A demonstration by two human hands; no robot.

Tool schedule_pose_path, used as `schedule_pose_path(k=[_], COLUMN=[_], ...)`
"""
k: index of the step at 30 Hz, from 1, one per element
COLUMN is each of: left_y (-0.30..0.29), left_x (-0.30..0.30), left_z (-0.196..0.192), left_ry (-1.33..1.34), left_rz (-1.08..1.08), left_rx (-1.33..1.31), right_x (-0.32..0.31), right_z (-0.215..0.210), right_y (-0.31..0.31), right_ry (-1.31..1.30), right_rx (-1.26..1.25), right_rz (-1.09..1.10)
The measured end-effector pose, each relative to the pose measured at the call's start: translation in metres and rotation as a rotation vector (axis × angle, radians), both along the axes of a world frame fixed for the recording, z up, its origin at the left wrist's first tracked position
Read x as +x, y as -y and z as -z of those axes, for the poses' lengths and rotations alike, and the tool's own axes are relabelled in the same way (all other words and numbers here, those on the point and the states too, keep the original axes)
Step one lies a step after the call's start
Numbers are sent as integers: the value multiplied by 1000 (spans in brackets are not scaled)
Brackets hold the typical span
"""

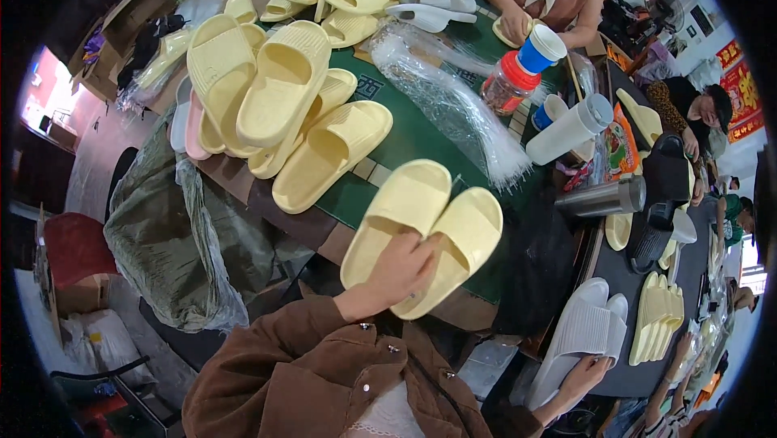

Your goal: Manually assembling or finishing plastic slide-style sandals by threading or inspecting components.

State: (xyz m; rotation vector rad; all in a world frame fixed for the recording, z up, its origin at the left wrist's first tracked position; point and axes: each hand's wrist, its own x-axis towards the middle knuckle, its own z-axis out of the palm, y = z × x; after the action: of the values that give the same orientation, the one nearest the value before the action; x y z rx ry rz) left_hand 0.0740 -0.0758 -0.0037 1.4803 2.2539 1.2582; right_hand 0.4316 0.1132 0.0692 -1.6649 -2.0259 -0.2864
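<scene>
My left hand is closed on a pair of pale yellow slide slippers, its fingers at the inner edges where the two slippers meet. The pair is held side by side at the near edge of the green table, toes pointing away from me. Off to the right, my right hand grips a pair of light grey ribbed slippers by the side, over the dark conveyor-like surface. Part of its fingers is hidden by the slippers. A pile of yellow slippers lies on the table, left of my left hand.
Clear plastic bags, a red-lidded jar, a white tumbler and a steel flask stand on the table's right. Black slippers and more yellow slippers rest on the dark surface. Co-workers sit opposite and along the right.
</scene>
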Motion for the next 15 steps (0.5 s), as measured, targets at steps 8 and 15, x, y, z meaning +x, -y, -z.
schedule_pose_path(k=[8, 15], left_y=[19, 26], left_x=[-25, -27], left_z=[-8, -12], left_ry=[-55, -95], left_rz=[-228, -205], left_rx=[29, 30], right_x=[-19, -144], right_z=[-3, -28], right_y=[23, 66], right_ry=[-199, -519], right_rx=[-129, -170], right_rz=[-87, -511])
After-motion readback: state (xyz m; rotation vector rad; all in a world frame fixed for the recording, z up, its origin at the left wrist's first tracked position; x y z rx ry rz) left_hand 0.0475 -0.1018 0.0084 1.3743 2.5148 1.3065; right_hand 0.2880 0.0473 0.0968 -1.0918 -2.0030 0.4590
